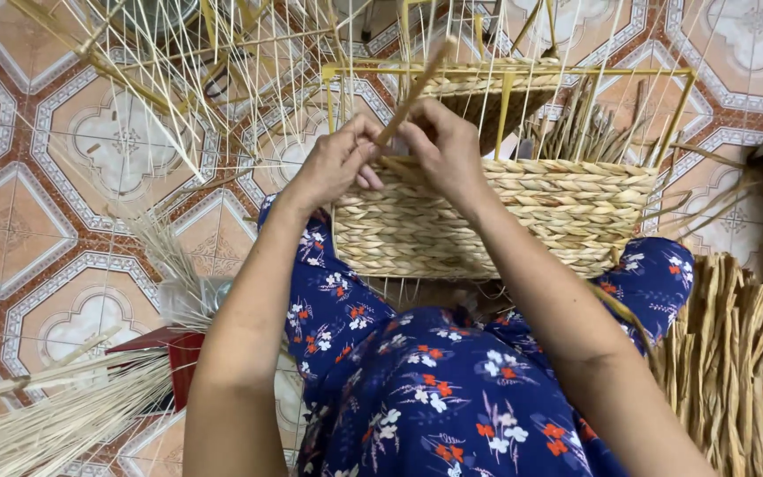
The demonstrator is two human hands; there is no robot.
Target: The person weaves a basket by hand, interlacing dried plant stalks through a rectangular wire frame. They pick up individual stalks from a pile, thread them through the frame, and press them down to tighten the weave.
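Now fibre strand (412, 93) between both hands' fingertips (390, 146).

left hand (333, 163) + right hand (439, 146): pinching fibre strand (412, 93) | woven basket (496, 216) on lap | yellow frame (509, 75)

Bright, even, soft light; faint shadows, slight wide-angle edge distortion

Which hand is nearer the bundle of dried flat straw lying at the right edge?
Right hand, over the basket, is nearer the straw bundle; left hand is farther.
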